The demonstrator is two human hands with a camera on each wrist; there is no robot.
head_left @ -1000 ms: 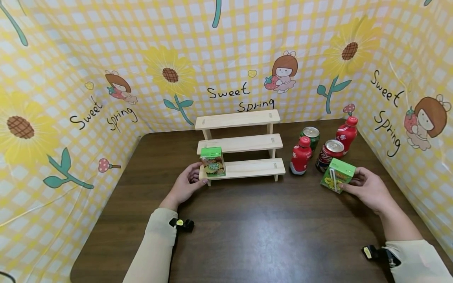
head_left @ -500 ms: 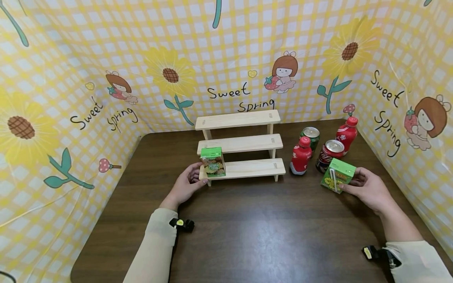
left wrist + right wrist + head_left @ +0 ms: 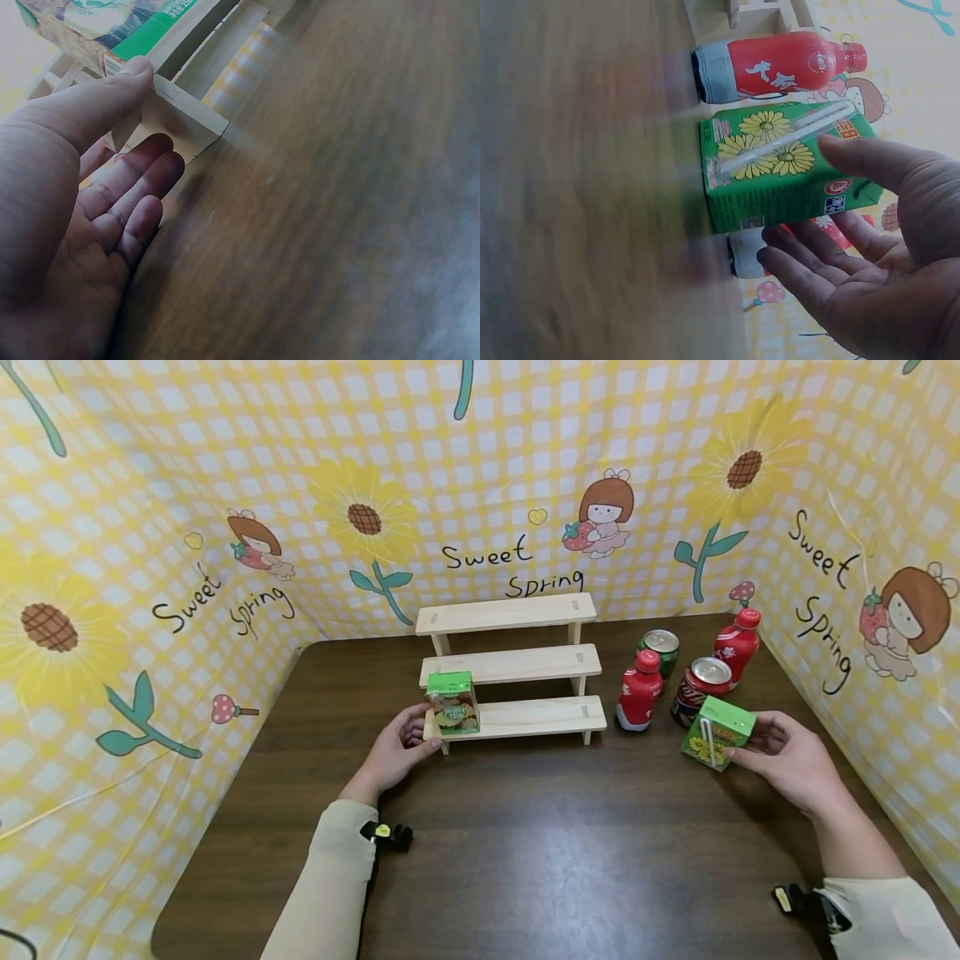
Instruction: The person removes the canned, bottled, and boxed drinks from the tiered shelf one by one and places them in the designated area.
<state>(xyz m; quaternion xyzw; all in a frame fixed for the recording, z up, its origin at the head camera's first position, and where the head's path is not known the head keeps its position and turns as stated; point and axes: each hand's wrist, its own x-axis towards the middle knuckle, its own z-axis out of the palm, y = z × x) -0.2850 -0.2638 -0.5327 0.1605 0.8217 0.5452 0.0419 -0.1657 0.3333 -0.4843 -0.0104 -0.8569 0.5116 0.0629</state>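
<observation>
A green-topped drink carton (image 3: 452,703) stands at the left end of the lowest step of a three-tier wooden stand (image 3: 540,717). My left hand (image 3: 395,747) is at that end, its thumb (image 3: 120,86) on the board's corner beside the carton and its index finger behind the end; the other fingers are loosely bent below. With my right hand (image 3: 791,760) I pinch a green juice box (image 3: 717,732) between thumb and fingers. Yellow flowers and a wrapped straw (image 3: 787,139) show on its side. It is upright in the head view, in front of a dark red can (image 3: 701,689).
Left of that can is a red bottle (image 3: 640,693), with a green can (image 3: 660,647) behind it. Another red bottle (image 3: 738,647) stands at the back right. The brown table (image 3: 510,860) is bounded by yellow checked cloth walls (image 3: 480,460).
Both hands keep their places, the left at the stand's end and the right on the juice box. The head view has shifted very slightly.
</observation>
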